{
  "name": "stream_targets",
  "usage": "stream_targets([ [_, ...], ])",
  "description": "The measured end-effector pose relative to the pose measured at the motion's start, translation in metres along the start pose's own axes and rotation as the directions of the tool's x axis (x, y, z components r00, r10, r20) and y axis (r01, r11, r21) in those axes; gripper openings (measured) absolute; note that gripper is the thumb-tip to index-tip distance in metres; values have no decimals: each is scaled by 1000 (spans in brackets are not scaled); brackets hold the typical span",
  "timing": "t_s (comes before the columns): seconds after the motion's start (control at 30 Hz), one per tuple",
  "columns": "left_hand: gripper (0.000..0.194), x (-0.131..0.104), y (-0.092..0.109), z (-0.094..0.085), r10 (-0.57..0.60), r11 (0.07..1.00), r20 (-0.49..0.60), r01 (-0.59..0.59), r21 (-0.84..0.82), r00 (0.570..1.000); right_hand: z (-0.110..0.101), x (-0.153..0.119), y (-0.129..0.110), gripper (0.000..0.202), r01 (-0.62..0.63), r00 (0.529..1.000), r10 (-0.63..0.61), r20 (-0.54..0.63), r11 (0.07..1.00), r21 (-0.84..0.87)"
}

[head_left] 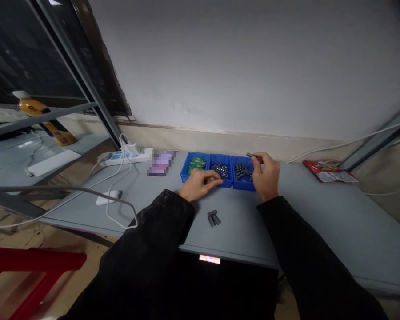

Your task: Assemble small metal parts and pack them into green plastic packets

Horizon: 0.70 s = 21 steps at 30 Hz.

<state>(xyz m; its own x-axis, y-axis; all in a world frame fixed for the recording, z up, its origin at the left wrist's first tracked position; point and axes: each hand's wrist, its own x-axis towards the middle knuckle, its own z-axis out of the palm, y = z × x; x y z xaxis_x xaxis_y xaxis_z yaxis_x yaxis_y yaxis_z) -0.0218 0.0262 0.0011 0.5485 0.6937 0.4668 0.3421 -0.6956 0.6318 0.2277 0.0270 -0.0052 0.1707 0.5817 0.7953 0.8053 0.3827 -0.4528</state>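
My right hand [266, 175] pinches a small dark grey cylinder [249, 154] above the right blue bin [243, 186], in which more dark grey cylinders [242, 171] lie. Thumb and fingertips pressed together, my left hand [200, 183] is at the front edge of the middle blue bin [227, 183]; whatever it grips is too small to make out. Shiny metal pins [221, 169] fill that middle bin. The left blue bin [183, 173] contains green pieces [196, 164], partly behind my left hand. Several dark grey cylinders [214, 218] lie together on the grey table [240, 226] between my forearms.
A white power strip [142, 155] with plugs and a blurred purple item [162, 163] are left of the bins. White cables [111, 180] trail across the table's left side. A red packet [330, 171] lies at right. A red stool [36, 260] stands at lower left.
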Motion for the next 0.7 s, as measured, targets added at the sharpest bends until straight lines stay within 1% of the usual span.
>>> stream_targets([
  [0.03, 27, -1, 0, -2, -14, 1000, 111, 12, 17, 994, -1, 2, 7, 19, -32, 999, 31, -11, 999, -35],
  [0.07, 28, -3, 0, -3, -26, 999, 213, 19, 34, 977, -1, 2, 13, 18, -51, 999, 51, -10, 996, -71],
  [0.1, 29, -4, 0, -4, -38, 998, 292, 25, 50, 956, -1, 2, 18, 18, -61, 998, 63, 16, 993, -101],
  [0.17, 29, -8, -1, -6, -66, 997, 376, 42, 71, 924, 2, -1, 25, 15, -76, 993, 87, 75, 987, -138],
  [0.23, 30, -10, -1, -8, -104, 994, 419, 76, 82, 902, 6, -4, 28, 12, -89, 985, 112, 130, 982, -168],
  [0.27, 31, -11, -2, -9, -125, 992, 437, 98, 85, 891, 7, -5, 28, 11, -96, 983, 122, 136, 978, -184],
  [0.37, 35, -13, -4, -10, -168, 986, 483, 148, 80, 859, 7, -5, 24, 15, -100, 991, 118, 68, 969, -225],
  [0.43, 33, -14, -5, -10, -166, 986, 484, 155, 62, 859, 5, -5, 19, 16, -78, 996, 85, 20, 971, -227],
  [0.57, 28, -15, -8, -8, -156, 986, 462, 165, 21, 873, 3, -4, 7, 14, 15, 999, -9, 33, 981, -192],
  [0.7, 35, -16, -11, -8, -169, 979, 526, 203, -7, 833, 5, -8, -3, 13, 85, 994, -75, 76, 985, -148],
])
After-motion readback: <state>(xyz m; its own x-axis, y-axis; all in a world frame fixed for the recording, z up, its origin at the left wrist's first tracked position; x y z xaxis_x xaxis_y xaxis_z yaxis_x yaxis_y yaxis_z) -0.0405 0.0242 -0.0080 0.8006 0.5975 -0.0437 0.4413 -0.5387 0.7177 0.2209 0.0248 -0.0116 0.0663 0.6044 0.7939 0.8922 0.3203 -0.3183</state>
